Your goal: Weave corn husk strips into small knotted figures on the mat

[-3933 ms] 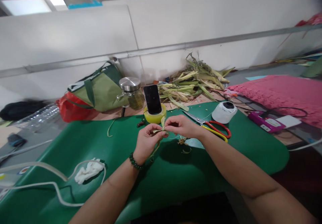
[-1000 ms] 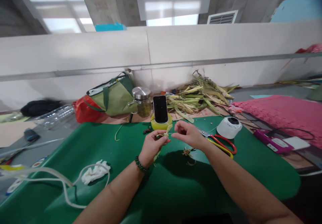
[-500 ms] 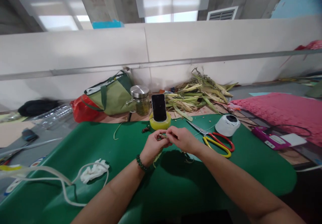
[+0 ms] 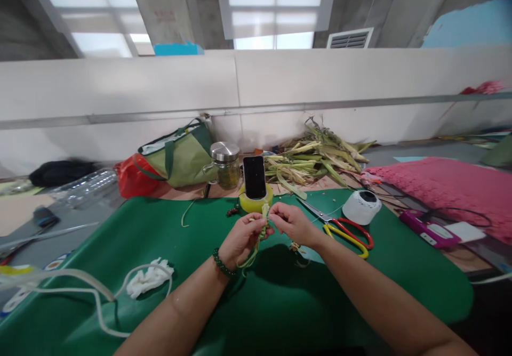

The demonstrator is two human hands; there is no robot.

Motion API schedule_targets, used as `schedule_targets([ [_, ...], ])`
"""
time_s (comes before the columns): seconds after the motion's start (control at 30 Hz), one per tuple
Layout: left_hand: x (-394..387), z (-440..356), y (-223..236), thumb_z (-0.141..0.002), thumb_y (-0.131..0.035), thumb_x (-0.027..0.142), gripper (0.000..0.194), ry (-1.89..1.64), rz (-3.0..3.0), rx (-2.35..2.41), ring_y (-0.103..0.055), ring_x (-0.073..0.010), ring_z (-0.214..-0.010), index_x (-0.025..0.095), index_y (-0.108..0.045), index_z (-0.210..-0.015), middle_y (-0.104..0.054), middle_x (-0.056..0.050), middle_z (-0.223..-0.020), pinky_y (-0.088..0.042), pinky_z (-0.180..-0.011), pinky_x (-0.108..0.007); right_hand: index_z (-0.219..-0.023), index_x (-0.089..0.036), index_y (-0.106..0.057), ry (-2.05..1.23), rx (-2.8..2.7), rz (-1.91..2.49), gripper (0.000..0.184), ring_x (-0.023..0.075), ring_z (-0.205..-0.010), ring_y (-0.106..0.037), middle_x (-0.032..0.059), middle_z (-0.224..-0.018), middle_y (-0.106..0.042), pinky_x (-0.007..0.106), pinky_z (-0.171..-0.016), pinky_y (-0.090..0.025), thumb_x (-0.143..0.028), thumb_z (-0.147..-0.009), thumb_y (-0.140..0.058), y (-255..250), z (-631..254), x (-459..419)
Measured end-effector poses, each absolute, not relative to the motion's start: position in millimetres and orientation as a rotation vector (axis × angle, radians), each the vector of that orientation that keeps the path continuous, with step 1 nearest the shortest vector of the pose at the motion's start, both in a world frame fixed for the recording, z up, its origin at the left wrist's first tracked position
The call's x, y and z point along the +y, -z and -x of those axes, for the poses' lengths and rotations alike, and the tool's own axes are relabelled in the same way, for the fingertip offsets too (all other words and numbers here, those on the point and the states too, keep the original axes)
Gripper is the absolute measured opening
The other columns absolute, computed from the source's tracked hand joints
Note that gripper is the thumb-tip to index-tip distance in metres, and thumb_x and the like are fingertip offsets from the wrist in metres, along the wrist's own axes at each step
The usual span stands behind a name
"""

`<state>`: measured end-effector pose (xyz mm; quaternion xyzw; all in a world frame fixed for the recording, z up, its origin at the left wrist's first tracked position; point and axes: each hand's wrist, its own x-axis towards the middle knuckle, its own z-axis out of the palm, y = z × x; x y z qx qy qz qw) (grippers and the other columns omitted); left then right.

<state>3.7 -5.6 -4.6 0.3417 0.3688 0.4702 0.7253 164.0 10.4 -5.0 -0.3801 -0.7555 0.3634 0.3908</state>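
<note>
My left hand [image 4: 242, 237], with a dark green bead bracelet at the wrist, is closed on a pale green husk strip [image 4: 262, 233]. It looks knotted or braided, and loose ends hang below the fingers. My right hand [image 4: 290, 221] pinches right beside the strip's upper tip, on what looks like a fine thread; the thread is barely visible at the fingertips. From the white thread spool [image 4: 360, 209], a line of thread runs left past the scissors [image 4: 340, 227] towards my right hand. Below that hand lie small dried scraps [image 4: 295, 247].
A phone [image 4: 255, 177] leans in a yellow tape roll [image 4: 252, 203]. Behind are a lidded glass mug [image 4: 226, 172], a green bag [image 4: 184, 156] and a husk pile [image 4: 320, 153]. White tissue [image 4: 149, 278] and a pale cable [image 4: 98, 305] lie left; a purple power strip [image 4: 428, 228] lies right.
My right hand drew away from the strip, came back against my left hand, and is now slightly apart at its tip. More of the knotted strip shows now. The view has shifted a little.
</note>
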Motion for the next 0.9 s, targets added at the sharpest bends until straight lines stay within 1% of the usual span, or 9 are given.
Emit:
schedule_targets([
  [0.13, -5.1, -3.8, 3.0, -0.050, -0.085, 0.027, 0.036, -1.038, -0.769, 0.854, -0.062, -0.0100, -0.055, 0.014, -0.055, -0.065, -0.056, 0.005, -0.054, -0.041, -0.051, -0.017, -0.070, -0.019, -0.046, -0.971, -1.853, 1.020, 0.020, 0.0078, -0.044, -0.038, -0.0068, -0.049, -0.044, 0.020, -0.046, -0.033, -0.031, -0.086, -0.045, 5.6, -164.7, 16.4],
  [0.2, -3.5, -3.1, 3.2, -0.048, -0.086, 0.030, 0.039, -1.054, -0.793, 0.869, -0.062, -0.0105, -0.054, 0.014, -0.054, -0.064, -0.054, 0.006, -0.051, -0.039, -0.049, -0.017, -0.073, -0.018, -0.049, -0.978, -1.879, 1.141, 0.017, 0.0077, -0.041, -0.039, -0.0048, -0.053, -0.051, 0.020, -0.045, -0.034, -0.027, -0.086, -0.044, -0.9, -167.2, 16.8],
  [0.27, -1.4, -1.6, 4.3, -0.046, -0.087, 0.032, 0.041, -1.074, -0.801, 0.896, -0.063, -0.0107, -0.055, 0.015, -0.054, -0.065, -0.056, 0.006, -0.053, -0.040, -0.049, -0.017, -0.084, -0.017, -0.056, -0.829, -1.979, 1.251, 0.009, 0.0090, -0.048, -0.048, 0.0016, -0.072, -0.063, 0.022, -0.049, -0.039, -0.021, -0.083, -0.048, -16.3, -174.6, 11.1],
  [0.37, 1.6, 1.3, 6.6, -0.045, -0.087, 0.032, 0.042, -1.109, -0.830, 0.947, -0.064, -0.0113, -0.057, 0.014, -0.057, -0.068, -0.061, 0.005, -0.058, -0.044, -0.053, -0.018, -0.107, -0.019, -0.060, -0.362, -2.095, 1.230, 0.026, 0.0147, -0.076, -0.059, 0.0095, -0.110, -0.064, 0.028, -0.070, -0.046, -0.019, -0.084, -0.051, -54.0, -198.4, -9.3],
  [0.53, 4.5, 5.7, 5.0, -0.043, -0.088, 0.031, 0.044, -1.137, -0.811, 1.047, -0.067, -0.0131, -0.062, 0.015, -0.059, -0.072, -0.065, 0.003, -0.064, -0.044, -0.052, -0.016, -0.103, -0.018, -0.064, -0.164, -2.059, 1.542, 0.025, 0.0134, -0.065, -0.057, 0.0027, -0.079, -0.066, 0.023, -0.062, -0.040, -0.025, -0.091, -0.043, -92.3, -255.0, -42.3],
  [0.67, 4.1, 6.7, 2.5, -0.041, -0.088, 0.026, 0.042, -1.127, -0.802, 1.078, -0.063, -0.0105, -0.055, 0.014, -0.061, -0.070, -0.063, 0.003, -0.061, -0.045, -0.049, -0.016, -0.083, -0.012, -0.067, -0.230, -2.182, 2.232, 0.024, 0.0201, -0.075, -0.061, 0.0114, -0.082, -0.067, 0.026, -0.061, -0.037, -0.019, -0.087, -0.043, -50.3, -281.4, -43.5],
  [0.73, 3.9, 6.3, 2.8, -0.043, -0.087, 0.024, 0.038, -1.129, -0.792, 1.085, -0.060, -0.0082, -0.052, 0.014, -0.061, -0.069, -0.062, 0.004, -0.059, -0.043, -0.046, -0.014, -0.098, -0.009, -0.064, -0.242, -2.174, 2.299, 0.023, 0.0241, -0.087, -0.062, 0.0165, -0.098, -0.066, 0.027, -0.064, -0.038, -0.013, -0.079, -0.052, -20.8, -284.5, -39.1],
  [0.8, 4.5, 5.9, 3.8, -0.047, -0.085, 0.021, 0.034, -1.150, -0.772, 1.062, -0.054, -0.0046, -0.047, 0.013, -0.061, -0.070, -0.059, 0.005, -0.056, -0.040, -0.043, -0.012, -0.115, -0.008, -0.057, -0.224, -2.182, 2.292, 0.040, 0.0260, -0.100, -0.059, 0.0190, -0.111, -0.062, 0.027, -0.070, -0.039, -0.006, -0.075, -0.049, 0.9, -284.1, -35.6],
  [0.9, 6.7, 6.1, 4.9, -0.051, -0.083, 0.015, 0.029, -1.173, -0.711, 1.026, -0.044, -0.0012, -0.038, 0.013, -0.059, -0.068, -0.052, 0.008, -0.049, -0.030, -0.036, -0.010, -0.128, -0.009, -0.045, -0.234, -2.209, 2.293, 0.057, 0.0283, -0.097, -0.061, 0.0204, -0.110, -0.062, 0.029, -0.068, -0.039, -0.004, -0.072, -0.048, 11.8, -282.9, -37.3],
])
